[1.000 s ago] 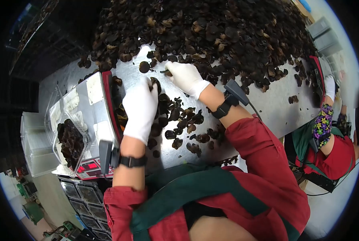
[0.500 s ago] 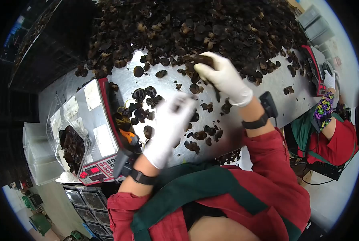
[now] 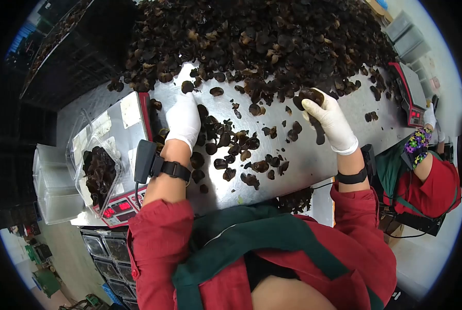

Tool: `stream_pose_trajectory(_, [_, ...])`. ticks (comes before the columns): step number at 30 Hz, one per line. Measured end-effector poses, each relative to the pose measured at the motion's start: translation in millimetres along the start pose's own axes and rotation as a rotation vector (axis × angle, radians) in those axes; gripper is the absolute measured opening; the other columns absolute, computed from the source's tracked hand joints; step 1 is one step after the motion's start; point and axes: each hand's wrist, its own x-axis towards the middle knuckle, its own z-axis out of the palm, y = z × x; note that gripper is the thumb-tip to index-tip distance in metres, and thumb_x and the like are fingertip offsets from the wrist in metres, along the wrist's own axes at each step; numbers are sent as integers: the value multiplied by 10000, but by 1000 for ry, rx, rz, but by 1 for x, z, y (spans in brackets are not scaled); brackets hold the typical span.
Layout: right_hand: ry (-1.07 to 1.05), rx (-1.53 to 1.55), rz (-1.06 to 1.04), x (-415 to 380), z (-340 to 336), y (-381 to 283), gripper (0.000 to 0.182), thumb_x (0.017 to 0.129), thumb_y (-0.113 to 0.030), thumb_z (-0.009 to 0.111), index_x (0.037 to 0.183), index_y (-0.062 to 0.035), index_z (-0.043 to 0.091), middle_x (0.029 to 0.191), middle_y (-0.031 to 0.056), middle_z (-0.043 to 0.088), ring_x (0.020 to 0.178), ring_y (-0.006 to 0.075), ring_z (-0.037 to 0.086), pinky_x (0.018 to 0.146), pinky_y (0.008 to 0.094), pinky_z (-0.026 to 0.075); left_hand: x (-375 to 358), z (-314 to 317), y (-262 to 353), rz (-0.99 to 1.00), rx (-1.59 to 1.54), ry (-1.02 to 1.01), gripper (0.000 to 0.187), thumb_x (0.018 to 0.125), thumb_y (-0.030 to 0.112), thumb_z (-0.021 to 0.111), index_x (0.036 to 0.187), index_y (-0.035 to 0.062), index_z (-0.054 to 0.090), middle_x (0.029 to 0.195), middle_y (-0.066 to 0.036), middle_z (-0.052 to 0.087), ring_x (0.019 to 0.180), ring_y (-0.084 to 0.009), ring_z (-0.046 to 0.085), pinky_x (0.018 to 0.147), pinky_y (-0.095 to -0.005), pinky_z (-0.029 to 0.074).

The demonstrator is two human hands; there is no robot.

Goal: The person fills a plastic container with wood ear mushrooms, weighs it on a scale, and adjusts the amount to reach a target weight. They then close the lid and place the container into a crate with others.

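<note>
My left hand (image 3: 183, 121), in a white glove, is over the metal table, just below a dark fungus piece (image 3: 187, 87); the back of the hand hides its fingers. My right hand (image 3: 330, 116), also gloved, grips dark fungus (image 3: 312, 96), and a long dark piece hangs below the fingers. Loose fungus pieces (image 3: 236, 144) lie scattered between my hands. A large heap of the same dark fungus (image 3: 262, 41) covers the far part of the table.
On the left, a red-edged scale (image 3: 130, 142) bears a clear tray of fungus (image 3: 99, 173). Stacked clear trays (image 3: 58, 181) stand beside it. At the right, a co-worker's gloved hand (image 3: 429, 116) is near another scale (image 3: 410, 93). Packed containers (image 3: 107, 268) are below the left scale.
My left hand has moved left and forward across the table. My right hand has moved right, away from the middle of the heap's edge, still holding fungus. The view has shifted slightly.
</note>
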Motion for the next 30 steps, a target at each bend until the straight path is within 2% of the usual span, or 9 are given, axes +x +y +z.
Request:
stream_pose_trajectory(3, [-32, 17, -14, 0, 6, 7, 283, 959, -272, 674, 1102, -35, 617, 750, -29, 571, 650, 46, 486, 599, 215, 413, -3, 0, -9, 77, -78, 52, 204, 902, 39, 468, 1014, 14, 638, 964, -234, 653, 834, -399, 687, 744, -469, 554])
stream_pose_trajectory(8, [-63, 43, -1, 3, 15, 12, 244, 966, -228, 655, 1108, -34, 613, 737, -38, 566, 644, 42, 488, 590, 212, 419, -9, -29, 4, 164, -149, 103, 209, 898, 49, 478, 990, 36, 665, 896, -212, 682, 841, -380, 686, 727, -469, 546])
stream_pose_trajectory(9, [-72, 43, -1, 3, 17, 12, 244, 966, -228, 655, 1108, -34, 613, 737, -38, 566, 644, 42, 488, 590, 212, 419, -6, -24, 10, 137, -177, 119, 251, 797, 28, 636, 1042, 78, 636, 903, -156, 685, 854, -359, 676, 739, -453, 537])
stream_pose_trajectory(14, [-101, -50, 6, 2, 48, 2, 163, 975, -181, 620, 1050, -36, 617, 735, -38, 561, 639, 37, 489, 568, 209, 401, -7, -6, 18, 217, -163, 24, 158, 838, 71, 529, 923, 66, 663, 895, -208, 691, 869, -373, 691, 730, -478, 547])
stream_pose_trajectory(16, [-120, -13, -46, 1, 64, -2, 116, 973, -155, 613, 988, -40, 615, 746, -33, 566, 632, 37, 482, 568, 207, 400, -12, -5, 22, 266, -186, 212, 120, 819, 66, 530, 848, 52, 646, 840, -193, 672, 816, -370, 680, 711, -470, 546])
stream_pose_trajectory(20, [-184, -9, -81, 5, 99, -22, 119, 970, -152, 615, 994, -35, 617, 758, -30, 573, 659, 41, 491, 607, 206, 409, -55, -89, 31, 284, -267, 278, 103, 835, 17, 514, 917, 42, 570, 863, -161, 618, 828, -353, 641, 720, -440, 526])
stream_pose_trajectory(22, [-231, 13, -119, 6, 122, -38, 146, 966, -163, 613, 1019, -28, 632, 755, -25, 570, 685, 46, 504, 636, 218, 415, -87, -119, 7, 354, -378, 489, 91, 840, 22, 572, 920, 51, 540, 871, -145, 562, 842, -331, 599, 715, -431, 494])
stream_pose_trajectory(27, [-407, -36, -225, 17, 209, -82, 274, 935, -216, 637, 1119, -16, 670, 895, 42, 682, 803, 74, 598, 709, 250, 481, -147, -190, -95, -51, -454, 371, 91, 856, -11, 655, 856, 29, 573, 852, -96, 556, 817, -238, 586, 718, -354, 478])
stream_pose_trajectory(30, [-532, -145, -445, 32, 279, -93, 312, 929, -261, 633, 1119, -15, 661, 855, 72, 692, 782, 121, 638, 735, 296, 522, -167, -191, -169, -104, -374, 495, 106, 861, -8, 660, 878, 3, 556, 871, -125, 555, 826, -301, 569, 778, -344, 468])
